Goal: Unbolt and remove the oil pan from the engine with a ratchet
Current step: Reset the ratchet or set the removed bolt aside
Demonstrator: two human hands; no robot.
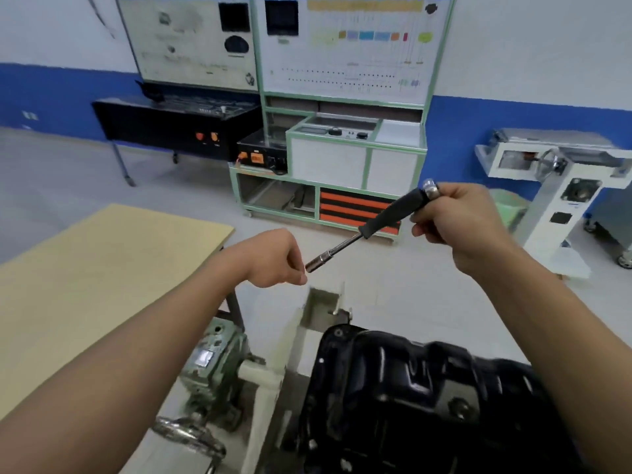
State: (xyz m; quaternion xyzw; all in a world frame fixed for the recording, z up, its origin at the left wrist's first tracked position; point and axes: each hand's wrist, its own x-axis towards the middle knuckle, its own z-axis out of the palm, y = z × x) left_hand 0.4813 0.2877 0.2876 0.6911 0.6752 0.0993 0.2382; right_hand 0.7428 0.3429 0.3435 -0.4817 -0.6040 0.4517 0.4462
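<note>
The black oil pan (410, 388) sits on the engine at the bottom right, mounted on a cream stand (273, 374). Above it I hold the ratchet tool (383, 217), a black-handled driver with a chrome shaft and a socket at its lower left tip. My right hand (458, 217) grips the top end of the handle. My left hand (277, 258) has its fingers curled and pinched at the socket tip; whether a bolt is in them is hidden.
A wooden tabletop (85, 285) lies at the left. The stand's green gearbox (215, 364) and chrome handwheel (188, 436) sit below my left arm. Green-framed trainer benches (342, 148), a black console (171, 128) and a white machine (564, 172) stand behind.
</note>
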